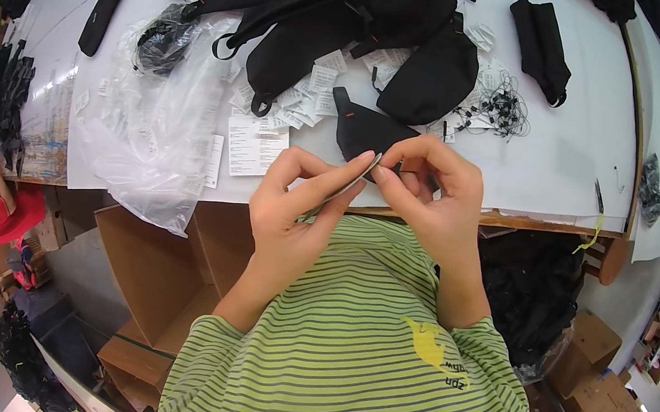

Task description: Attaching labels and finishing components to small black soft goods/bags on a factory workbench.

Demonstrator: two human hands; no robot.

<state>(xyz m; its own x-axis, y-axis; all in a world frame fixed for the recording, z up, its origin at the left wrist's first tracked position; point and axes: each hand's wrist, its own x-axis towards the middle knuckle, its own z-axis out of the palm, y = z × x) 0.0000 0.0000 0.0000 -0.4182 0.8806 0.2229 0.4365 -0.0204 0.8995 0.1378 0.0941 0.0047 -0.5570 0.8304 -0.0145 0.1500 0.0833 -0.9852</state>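
Green striped shirt [344, 343] at six o'clock, two hands pinching one thin strip

Just past the shirt, at the centre of the clock face, both hands are raised above the near edge of the table [553, 182]. Left hand [296, 205] pinches a thin pale strip [366, 170], seen nearly edge-on, between thumb and forefinger. Right hand [441, 192] has its thumb and forefinger drawn together at the strip's upper end, the other fingers curled in. What the strip is made of is too small to tell.

Under and beyond the fingers, toward twelve, lies a small black pouch [370, 131] with an orange tab; whether the strip touches it is hidden. At eight o'clock, below the table, stands an open cardboard box [156, 274].

As far as it can be judged, the work with the strip is under way and unfinished: it is between the fingertips, and no join to the pouch can be seen. Paper tags [302, 105] at ten and tangled black cords [502, 108] at two lie loose, so plenty seems left. Clear plastic bag [157, 148] spreads at nine; a slim dark tool [599, 196] rests at three.

Farther out, a heap of black bags [409, 6] fills twelve; which are finished, I cannot tell. Farthest, between eight and nine, is a person in red [8, 216].
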